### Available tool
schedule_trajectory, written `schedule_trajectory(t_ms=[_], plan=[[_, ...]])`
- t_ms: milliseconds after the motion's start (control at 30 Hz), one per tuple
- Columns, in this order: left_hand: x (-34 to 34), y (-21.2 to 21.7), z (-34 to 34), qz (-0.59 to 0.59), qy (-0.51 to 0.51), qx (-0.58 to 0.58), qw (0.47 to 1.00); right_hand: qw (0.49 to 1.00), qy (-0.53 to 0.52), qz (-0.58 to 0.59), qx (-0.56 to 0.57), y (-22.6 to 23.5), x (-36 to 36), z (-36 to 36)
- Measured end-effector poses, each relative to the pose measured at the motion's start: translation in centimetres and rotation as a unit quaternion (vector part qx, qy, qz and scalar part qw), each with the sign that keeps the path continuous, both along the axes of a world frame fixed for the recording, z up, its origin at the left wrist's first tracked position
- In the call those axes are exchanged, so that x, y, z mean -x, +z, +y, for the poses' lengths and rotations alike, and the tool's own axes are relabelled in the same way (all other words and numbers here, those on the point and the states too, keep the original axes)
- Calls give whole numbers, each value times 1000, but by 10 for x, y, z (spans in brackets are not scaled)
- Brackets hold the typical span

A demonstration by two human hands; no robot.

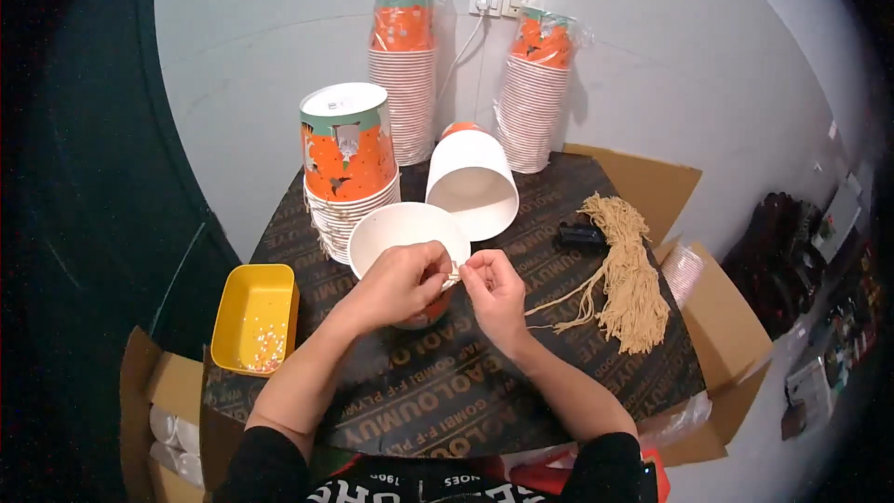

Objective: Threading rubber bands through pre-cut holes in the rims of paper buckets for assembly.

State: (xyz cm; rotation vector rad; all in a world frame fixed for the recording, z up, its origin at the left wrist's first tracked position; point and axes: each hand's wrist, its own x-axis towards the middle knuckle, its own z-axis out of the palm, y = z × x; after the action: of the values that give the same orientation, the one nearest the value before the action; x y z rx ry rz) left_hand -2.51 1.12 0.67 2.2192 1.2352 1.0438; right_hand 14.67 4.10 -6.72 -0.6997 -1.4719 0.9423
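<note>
In front of me a paper bucket (396,222) stands with its white inside facing up and a bit of orange print low on its side. My left hand (407,278) is closed in a pinch at its near right rim. Beside it, my right hand (495,293) also pinches with thumb and fingertips. A short bit of beige cord (454,273) shows between the two hands at the rim; its ends are hidden by my fingers. A bundle of beige cords (626,270) lies to the right, with loose strands trailing toward my right hand.
A stack of upside-down orange buckets (349,163) stands behind left. Another bucket (473,188) lies on its side. Two wrapped stacks (402,84) (535,93) lean near the wall. A yellow bin (254,303) holds small beads. Cardboard boxes (722,317) flank the dark table (410,410).
</note>
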Motion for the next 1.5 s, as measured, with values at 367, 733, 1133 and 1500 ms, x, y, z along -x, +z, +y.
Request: schedule_trajectory(t_ms=[367,733,1133,1500], plan=[[-1,-1,1,3,11,10,1000,995,-36,-53,-72,2,0,0],[-1,-3,2,-3,21,10,1000,980,-32,-124,-151,12,-3,-8],[0,-12,8,-5,15,-21,1000,969,168,96,152,8,-5,1],[-5,-7,4,24,14,-10,1000,974,156,95,134,4,-3,2]])
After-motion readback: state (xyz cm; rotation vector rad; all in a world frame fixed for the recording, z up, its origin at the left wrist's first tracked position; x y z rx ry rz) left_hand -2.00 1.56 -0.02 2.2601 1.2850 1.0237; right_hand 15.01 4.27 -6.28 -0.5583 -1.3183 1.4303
